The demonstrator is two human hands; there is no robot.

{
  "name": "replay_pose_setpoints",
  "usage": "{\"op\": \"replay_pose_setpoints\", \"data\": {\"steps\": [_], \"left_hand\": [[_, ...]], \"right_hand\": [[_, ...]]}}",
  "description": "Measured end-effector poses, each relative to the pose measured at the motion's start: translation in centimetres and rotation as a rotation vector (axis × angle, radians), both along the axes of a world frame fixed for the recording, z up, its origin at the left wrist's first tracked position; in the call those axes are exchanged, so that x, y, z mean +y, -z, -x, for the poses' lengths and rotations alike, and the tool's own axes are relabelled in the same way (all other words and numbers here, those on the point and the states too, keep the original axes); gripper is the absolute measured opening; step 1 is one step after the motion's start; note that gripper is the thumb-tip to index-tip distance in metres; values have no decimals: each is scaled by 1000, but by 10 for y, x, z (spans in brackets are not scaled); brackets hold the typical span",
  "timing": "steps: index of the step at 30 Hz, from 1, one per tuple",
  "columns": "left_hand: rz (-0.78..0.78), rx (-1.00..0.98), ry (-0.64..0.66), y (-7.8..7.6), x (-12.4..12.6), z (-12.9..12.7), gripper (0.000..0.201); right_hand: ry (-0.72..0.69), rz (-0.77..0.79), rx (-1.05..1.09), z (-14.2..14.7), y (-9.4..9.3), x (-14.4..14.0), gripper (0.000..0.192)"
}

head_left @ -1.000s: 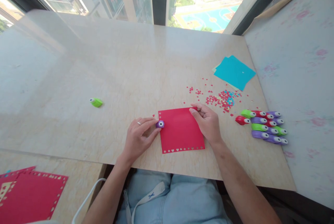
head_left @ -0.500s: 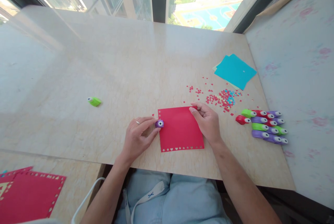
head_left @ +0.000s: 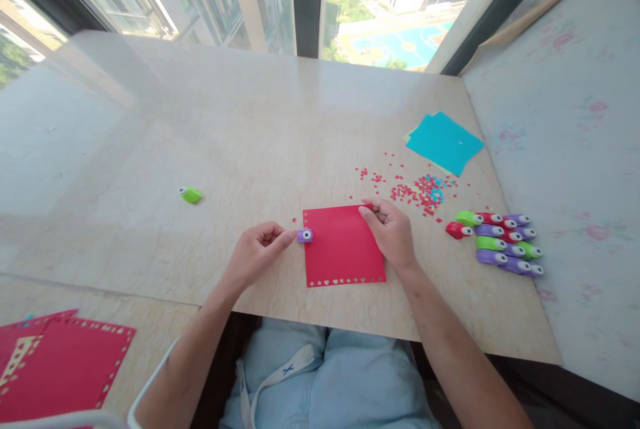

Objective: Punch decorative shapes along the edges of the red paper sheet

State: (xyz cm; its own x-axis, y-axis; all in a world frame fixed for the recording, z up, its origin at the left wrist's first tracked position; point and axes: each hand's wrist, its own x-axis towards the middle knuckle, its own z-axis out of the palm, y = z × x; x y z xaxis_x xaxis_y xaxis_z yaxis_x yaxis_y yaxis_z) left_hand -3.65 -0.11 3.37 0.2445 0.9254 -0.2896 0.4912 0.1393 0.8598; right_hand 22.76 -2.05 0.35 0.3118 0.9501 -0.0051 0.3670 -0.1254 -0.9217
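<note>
Since a second ago the left hand point(head_left: 257, 252) has rolled outward: its back then lay over the small purple paper punch point(head_left: 305, 235), whereas now only the thumb and fingertips pinch the punch's rear, closed on it, and the punch body shows clear of the hand. The punch sits at the left edge of the red paper square point(head_left: 343, 245), near its upper corner, as it did before. A tiny red chip point(head_left: 294, 220) now lies on the worktop point(head_left: 250, 129) just beside that corner. The right hand point(head_left: 393, 232) has stayed at the sheet's upper right corner, fingers curled together, pinning the edge.

The sheet is matt, flat card-like paper, square, with a row of small cut-out hearts and stars along its near edge. The punch is glossy plastic, rounded, with a white round button on top. The worktop is polished beige stone with faint veining and window glare.

Well apart to the left lies a lone green punch point(head_left: 191, 195). To the right, a scatter of red and blue confetti point(head_left: 423, 190) lies between the sheet and a stack of turquoise paper squares point(head_left: 444, 142). Nearer, a tidy cluster of red, green and purple punches point(head_left: 497, 242) lies in rows. At the lower left, red sheets with punched borders point(head_left: 60, 362) rest on a lower surface.
</note>
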Motion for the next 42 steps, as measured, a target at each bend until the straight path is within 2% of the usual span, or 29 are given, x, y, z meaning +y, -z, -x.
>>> {"op": "replay_pose_setpoints", "data": {"steps": [3,5,13,18,28,42], "left_hand": [[310,17,103,-11,14,0,52],[424,34,129,-14,23,-2,51],[608,7,210,-18,42,-6,46],[636,-26,228,-19,43,-7,45],[620,79,239,-14,43,-12,51],[560,31,114,-10,41,-12,46]], "right_hand": [[-4,4,-17,0,-1,0,34],[-7,-4,-25,1,-2,0,33],[-15,-19,-50,2,-2,2,33],[-17,-33,-78,2,-2,2,32],[-29,-67,-88,1,1,2,32],[-37,-108,-105,0,5,5,32]]}}
